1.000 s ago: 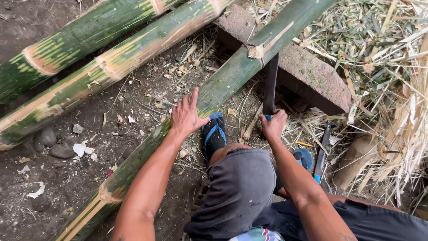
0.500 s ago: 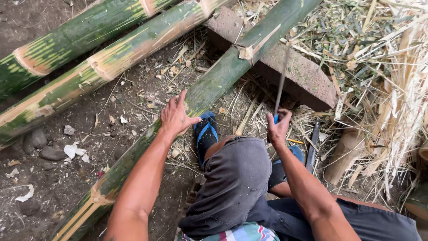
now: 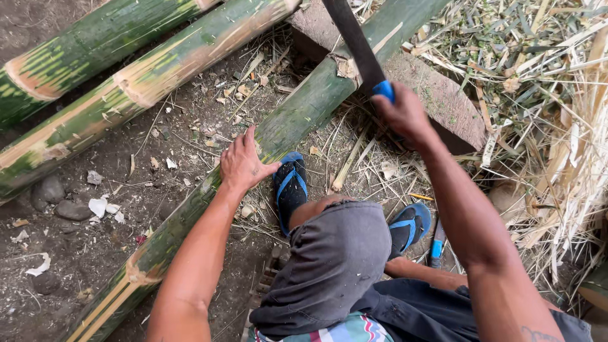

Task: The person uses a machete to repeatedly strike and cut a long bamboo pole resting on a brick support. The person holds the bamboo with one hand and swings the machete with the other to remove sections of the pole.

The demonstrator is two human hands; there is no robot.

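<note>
My left hand (image 3: 242, 161) presses spread flat on the round green bamboo pole (image 3: 304, 107); my right hand (image 3: 405, 114) grips a dark flat blade (image 3: 352, 39) above it.

Green bamboo pole (image 3: 304, 111) streaked with pale yellow at its joints. Dark blade (image 3: 351, 38) with a bright blue handle. Black sandals (image 3: 290, 190) with blue straps. Grey shorts (image 3: 335, 266). Brown soil (image 3: 95, 234), straw-coloured shavings (image 3: 557, 126).

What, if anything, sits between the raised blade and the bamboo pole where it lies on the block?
Nothing visible does. The right hand holds the blade above the bamboo pole at the block. The left hand presses the pole lower down, clear of that spot.
</note>
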